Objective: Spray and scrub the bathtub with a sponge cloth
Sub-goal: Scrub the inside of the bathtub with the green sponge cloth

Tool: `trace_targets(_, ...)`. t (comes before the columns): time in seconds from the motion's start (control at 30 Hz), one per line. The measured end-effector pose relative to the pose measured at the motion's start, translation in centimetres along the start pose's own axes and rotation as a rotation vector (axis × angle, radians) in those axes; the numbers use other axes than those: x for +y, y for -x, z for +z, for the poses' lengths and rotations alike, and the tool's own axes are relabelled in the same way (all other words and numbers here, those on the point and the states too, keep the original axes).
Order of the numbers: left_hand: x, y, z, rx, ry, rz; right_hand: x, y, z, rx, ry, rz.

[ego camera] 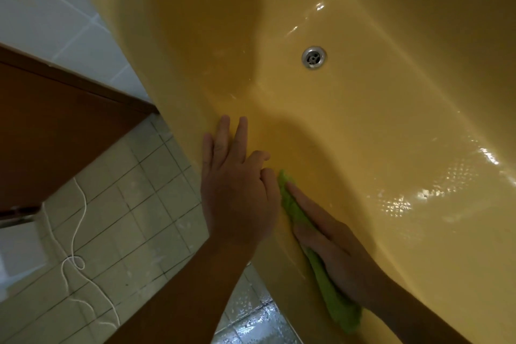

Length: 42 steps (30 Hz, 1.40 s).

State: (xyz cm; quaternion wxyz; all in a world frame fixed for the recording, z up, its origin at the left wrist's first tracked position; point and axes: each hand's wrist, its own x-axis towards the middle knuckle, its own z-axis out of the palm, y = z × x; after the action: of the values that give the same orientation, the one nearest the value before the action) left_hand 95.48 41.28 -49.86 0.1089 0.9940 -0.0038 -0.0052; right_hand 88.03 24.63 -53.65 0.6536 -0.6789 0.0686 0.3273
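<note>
A yellow bathtub (349,126) fills most of the head view, its wet floor shining and a metal drain (313,57) near the top middle. My left hand (237,184) rests flat on the tub's near rim with its fingers spread. Just to its right, my right hand (332,243) presses a green sponge cloth (332,296) against the tub's inner near wall with straight fingers. Part of the cloth is hidden under that hand. No spray bottle is in view.
Pale floor tiles (134,204) lie left of the tub, wet and shiny near the bottom edge. A thin white cord (75,254) snakes over them. A brown wooden panel (55,126) stands at the left, with white wall tiles (50,14) above.
</note>
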Motion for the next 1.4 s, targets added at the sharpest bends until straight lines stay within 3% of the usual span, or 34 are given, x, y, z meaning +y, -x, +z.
trace_targets(0.13,-0.4,-0.4,0.0,0.011,-0.004,-0.008,3.5,-0.5,-1.5,0.063,-0.046,0.116)
trace_targets(0.27,-0.8,-1.0,-0.1,0.003,-0.010,0.017,9.2,-4.1,-2.1,0.195,0.041,0.458)
trace_targets(0.33,-1.0,-1.4,-0.1,-0.002,-0.026,0.029,8.6,-6.4,-1.6,0.243,0.014,0.536)
trace_targets(0.57,-2.1,-2.8,-0.3,0.019,-0.012,-0.003,-2.2,-7.8,1.6,0.055,-0.011,0.036)
trace_targets(0.7,-2.5,-3.9,-0.5,0.039,-0.001,-0.019,2.2,-7.1,-0.1,0.122,0.003,0.162)
trace_targets(0.87,-3.6,-5.9,-0.7,0.051,-0.016,-0.050,8.7,-9.5,-1.4,0.260,0.118,0.589)
trace_targets(0.97,-4.1,-6.8,-0.8,0.053,-0.001,-0.059,4.3,-12.3,0.1,0.213,0.062,0.502)
trace_targets(1.1,-4.6,-7.7,-1.0,0.058,0.010,-0.023,-5.2,-11.8,2.2,0.075,0.043,0.098)
trace_targets(1.17,-5.1,-8.3,-1.2,0.057,0.007,-0.001,-6.8,-10.5,2.4,0.055,0.013,-0.002)
trace_targets(1.3,-6.7,-10.7,-1.5,0.070,0.002,0.031,-2.3,-9.9,0.7,0.082,-0.084,0.189)
trace_targets(1.4,-7.4,-12.1,-1.7,0.072,0.004,0.026,4.1,-11.4,-0.6,0.142,0.040,0.448)
